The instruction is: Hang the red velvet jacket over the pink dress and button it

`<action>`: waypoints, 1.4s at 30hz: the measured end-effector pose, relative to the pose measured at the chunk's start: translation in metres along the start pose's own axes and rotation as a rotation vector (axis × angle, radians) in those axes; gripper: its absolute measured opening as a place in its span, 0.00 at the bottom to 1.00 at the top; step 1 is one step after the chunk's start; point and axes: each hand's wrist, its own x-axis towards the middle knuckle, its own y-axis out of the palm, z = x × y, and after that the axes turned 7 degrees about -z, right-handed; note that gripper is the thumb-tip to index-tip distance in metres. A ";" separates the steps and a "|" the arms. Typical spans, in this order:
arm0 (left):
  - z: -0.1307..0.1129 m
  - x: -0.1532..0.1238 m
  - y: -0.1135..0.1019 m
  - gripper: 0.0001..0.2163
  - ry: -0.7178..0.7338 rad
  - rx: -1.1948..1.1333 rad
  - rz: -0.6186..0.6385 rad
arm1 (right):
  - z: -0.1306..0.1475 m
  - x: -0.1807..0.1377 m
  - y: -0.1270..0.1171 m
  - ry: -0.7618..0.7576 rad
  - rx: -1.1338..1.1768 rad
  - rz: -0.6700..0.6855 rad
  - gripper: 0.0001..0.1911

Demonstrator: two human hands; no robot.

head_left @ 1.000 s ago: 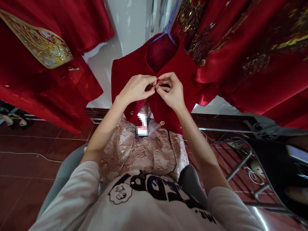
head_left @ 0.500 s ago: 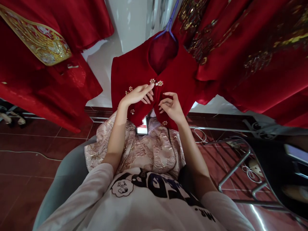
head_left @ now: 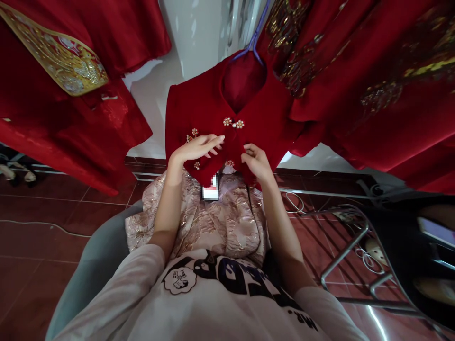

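Directly ahead, at twelve o'clock from the wearer, is a red velvet-looking jacket [head_left: 277,104] with a purple hanger [head_left: 251,45] at its neck opening. A beaded flower clasp [head_left: 233,124] spans the front just under the neckline, its two flowers side by side with a pearl between them; taking it as the dial's centre, the left hand [head_left: 201,146] is at eight o'clock, flat over the jacket, fingers loosely stretched and gripping nothing. At five o'clock the right hand [head_left: 256,162] is at the front of the jacket with fingers bent; I cannot tell whether it pinches the cloth.

Another beaded flower [head_left: 229,164] shows at six o'clock, between the hands. Below it, pinkish brocade fabric [head_left: 222,225] covers the lap, and a partly blurred rectangular item [head_left: 210,188] lies near seven o'clock. Further out, red garments hang at nine o'clock, one bearing a gold embroidered panel [head_left: 80,68], and more red cloth [head_left: 348,118] hangs at three. A metal-framed chair [head_left: 344,251] stands at four o'clock.
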 end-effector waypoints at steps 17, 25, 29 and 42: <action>-0.037 -0.010 0.008 0.14 0.041 -0.101 -0.272 | 0.037 -0.032 0.006 -0.299 0.042 0.013 0.14; -0.059 -0.024 0.005 0.14 -0.028 -0.148 0.054 | 0.039 -0.040 0.021 -0.280 -0.034 -0.057 0.24; -0.056 -0.026 -0.002 0.13 0.008 -0.063 -0.076 | 0.038 -0.040 0.019 -0.301 -0.022 -0.037 0.19; -0.004 -0.028 -0.038 0.09 -0.118 0.192 -0.449 | 0.050 -0.047 0.014 -0.344 0.018 0.193 0.10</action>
